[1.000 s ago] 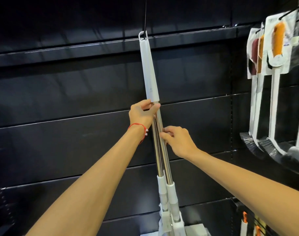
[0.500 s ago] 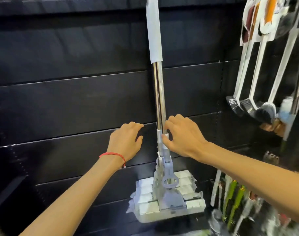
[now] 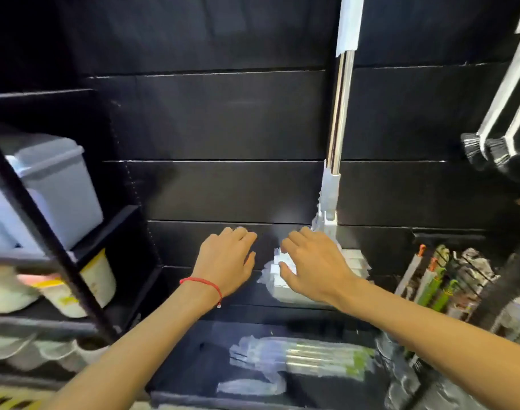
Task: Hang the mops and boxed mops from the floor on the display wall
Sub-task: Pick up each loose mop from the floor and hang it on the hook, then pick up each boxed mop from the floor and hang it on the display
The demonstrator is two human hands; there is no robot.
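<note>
A white mop with a chrome pole (image 3: 341,110) hangs down the black display wall (image 3: 223,113), its pale head (image 3: 353,261) low at centre right. My right hand (image 3: 315,261) is spread in front of that mop head, fingers apart, holding nothing; whether it touches the head I cannot tell. My left hand (image 3: 226,258), with a red string at the wrist, hovers open beside it to the left. Below the hands, plastic-wrapped mops with green parts (image 3: 306,359) lie on the dark base shelf.
A black rack (image 3: 48,232) on the left holds a grey bin (image 3: 45,187) and pale tubs (image 3: 84,285). Brushes with white handles (image 3: 495,134) hang at the upper right. Packaged tools with green and orange handles (image 3: 436,282) stand at the lower right.
Both hands let go of the hanging mop's pole and came down to the level of its head. My view dropped from the hook toward the floor goods.
</note>
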